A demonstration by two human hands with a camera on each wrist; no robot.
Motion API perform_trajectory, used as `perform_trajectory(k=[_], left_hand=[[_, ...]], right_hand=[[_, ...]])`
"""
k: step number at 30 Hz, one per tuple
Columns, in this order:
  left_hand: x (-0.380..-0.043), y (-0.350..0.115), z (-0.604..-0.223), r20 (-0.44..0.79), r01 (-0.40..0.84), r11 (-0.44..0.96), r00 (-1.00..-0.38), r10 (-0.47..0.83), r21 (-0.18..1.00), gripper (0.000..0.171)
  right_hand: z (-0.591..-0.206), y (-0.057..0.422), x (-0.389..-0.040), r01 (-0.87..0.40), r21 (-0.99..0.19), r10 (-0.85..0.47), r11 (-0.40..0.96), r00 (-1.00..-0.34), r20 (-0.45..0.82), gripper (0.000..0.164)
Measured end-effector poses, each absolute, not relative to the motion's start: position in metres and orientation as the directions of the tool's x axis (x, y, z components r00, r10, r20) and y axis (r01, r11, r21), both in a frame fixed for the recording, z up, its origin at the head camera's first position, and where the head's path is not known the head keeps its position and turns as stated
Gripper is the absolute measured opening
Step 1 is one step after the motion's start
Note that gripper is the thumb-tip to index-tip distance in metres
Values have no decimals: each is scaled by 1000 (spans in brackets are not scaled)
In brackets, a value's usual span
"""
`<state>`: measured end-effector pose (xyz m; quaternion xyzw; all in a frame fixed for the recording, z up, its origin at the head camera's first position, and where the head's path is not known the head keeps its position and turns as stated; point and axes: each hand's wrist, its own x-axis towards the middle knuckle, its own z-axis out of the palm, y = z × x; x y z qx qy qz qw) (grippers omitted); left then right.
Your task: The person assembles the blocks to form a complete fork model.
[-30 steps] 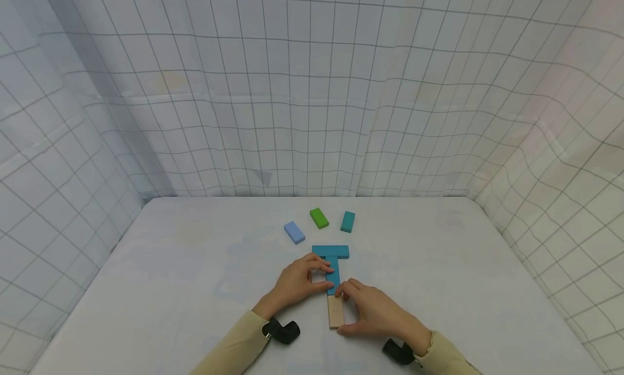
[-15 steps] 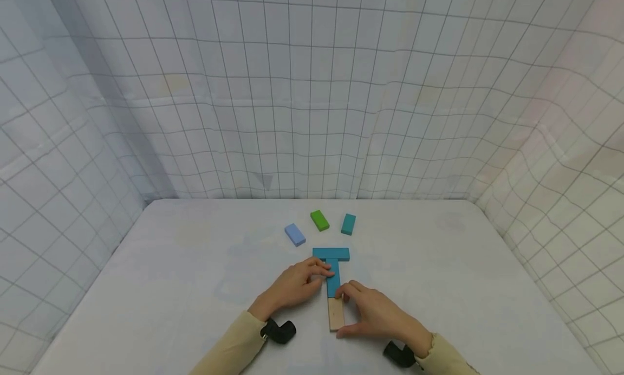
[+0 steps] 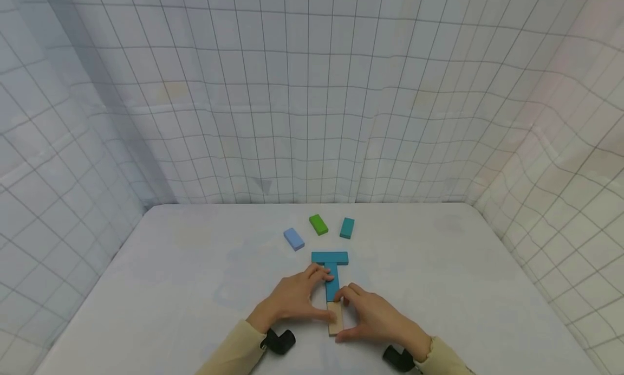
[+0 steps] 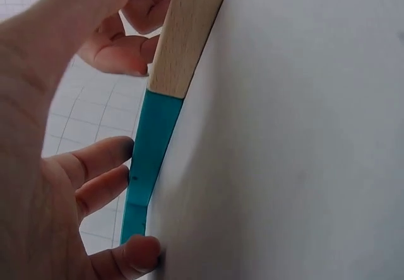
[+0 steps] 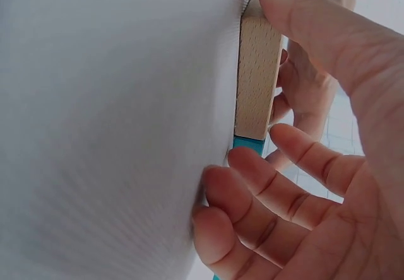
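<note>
A natural wooden block (image 3: 336, 328) lies end to end with a blue block (image 3: 332, 289), which meets a crosswise blue block (image 3: 340, 258) at its far end, forming a T on the table. The left hand (image 3: 292, 296) rests its fingertips on the blue stem, its thumb stretched over the wooden block. The right hand (image 3: 372, 315) grips the wooden block lengthwise, its thumb at the near end and index finger by the seam. In the right wrist view that thumb sits on the end of the wooden block (image 5: 257, 78), the other fingers curled close to the tabletop.
Beyond the T lie a light blue block (image 3: 294, 239), a green block (image 3: 319, 224) and a teal block (image 3: 346, 228). The white table (image 3: 195, 288) is enclosed by gridded cloth (image 3: 312, 104) at the back and sides. Both wrists wear a black camera mount (image 3: 280, 342).
The left thumb has swung from the blue stem toward the person, over the wooden block. The right hand keeps its hold. The view has tilted slightly up.
</note>
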<state>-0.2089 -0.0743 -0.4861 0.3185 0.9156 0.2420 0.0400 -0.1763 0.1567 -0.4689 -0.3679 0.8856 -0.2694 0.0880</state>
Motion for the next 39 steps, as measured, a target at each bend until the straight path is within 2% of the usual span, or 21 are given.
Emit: perform_trajectory(k=[12,17,20,23,26,29,32,36,39], left_hand=[[-201,-68,-489,103,564,719,-810,577,406,88],[-201,-68,-490,114,567,717,-810,576,405,88],[-202,-67,-489,119,568,714,-809,575,410,88],[-202,-66,-489,122,569,711,-808,576,414,88],[-203,-66,-490,121,569,710,-808,577,416,88],[-203,-66,-489,113,566,713,-809,577,414,88],[-203,-66,-489,106,559,721,-814,571,410,88],[-203,-68,-489,98,549,729,-821,563,408,88],[-203,-67,-489,92,545,730,-822,562,412,89]], right_hand=[[-468,157,-175,-586,-524,-680,618,-733,16,64],[-466,162,-179,-593,-538,-704,599,-710,-2,69],[-464,170,-186,-588,-585,-734,558,-679,-18,72],[-461,179,-199,-561,-652,-756,510,-654,-29,64],[-461,186,-218,-534,-696,-754,479,-657,-15,44],[-460,191,-240,-531,-707,-728,466,-685,35,24],[-459,189,-262,-544,-689,-675,478,-730,107,12],[-460,181,-291,-506,-651,-519,566,-832,196,8],[-462,176,-309,-389,-643,-342,659,-917,205,13]])
